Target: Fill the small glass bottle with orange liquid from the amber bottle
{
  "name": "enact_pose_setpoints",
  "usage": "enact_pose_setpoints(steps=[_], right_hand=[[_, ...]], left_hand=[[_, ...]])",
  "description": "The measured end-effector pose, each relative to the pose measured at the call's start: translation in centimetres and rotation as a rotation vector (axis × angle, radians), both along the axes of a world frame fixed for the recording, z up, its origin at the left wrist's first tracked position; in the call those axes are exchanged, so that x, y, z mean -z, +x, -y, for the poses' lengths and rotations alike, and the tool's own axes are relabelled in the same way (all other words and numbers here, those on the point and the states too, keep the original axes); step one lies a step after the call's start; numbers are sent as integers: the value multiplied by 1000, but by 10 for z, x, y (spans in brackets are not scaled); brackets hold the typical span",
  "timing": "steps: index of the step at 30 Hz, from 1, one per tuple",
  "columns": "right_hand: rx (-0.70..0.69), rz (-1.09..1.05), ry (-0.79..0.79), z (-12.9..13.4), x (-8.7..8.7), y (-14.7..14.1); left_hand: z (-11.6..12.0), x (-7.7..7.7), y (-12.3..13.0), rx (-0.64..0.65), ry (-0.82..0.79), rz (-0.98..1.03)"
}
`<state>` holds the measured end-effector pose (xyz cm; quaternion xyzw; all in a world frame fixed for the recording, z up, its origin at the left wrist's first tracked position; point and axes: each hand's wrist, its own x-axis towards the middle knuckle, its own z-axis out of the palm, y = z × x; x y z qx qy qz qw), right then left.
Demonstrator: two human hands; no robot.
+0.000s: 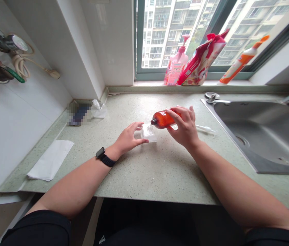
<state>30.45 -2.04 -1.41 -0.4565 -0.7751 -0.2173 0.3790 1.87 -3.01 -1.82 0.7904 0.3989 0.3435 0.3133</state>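
On the speckled green countertop (139, 174) sits a small clear square container (150, 135) with something white or clear in it. My left hand (131, 136) grips it from the left, thumb in front and fingers behind. My right hand (184, 126) is wrapped round an orange-red bottle (163, 119), tilted on its side with its dark, uncapped neck pointing left, just above the container. Whether liquid is flowing from the mouth is too small to tell. A clear and white pump or tube (206, 130) lies behind my right wrist.
At the right is a steel sink (270, 136) with a drain cover (212, 95) near its corner. White paper sheets (51, 160) and a clear plastic bag (98, 109) lie left. A pink pump bottle (176, 66), red bag (202, 63) and orange-white bottle (239, 65) stand on the windowsill.
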Motion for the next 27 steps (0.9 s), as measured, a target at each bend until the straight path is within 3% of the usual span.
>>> enact_pose_setpoints(steps=[27], right_hand=[[7, 16, -10, 0, 1, 1]], left_hand=[[-1, 0, 0, 0, -1, -18]])
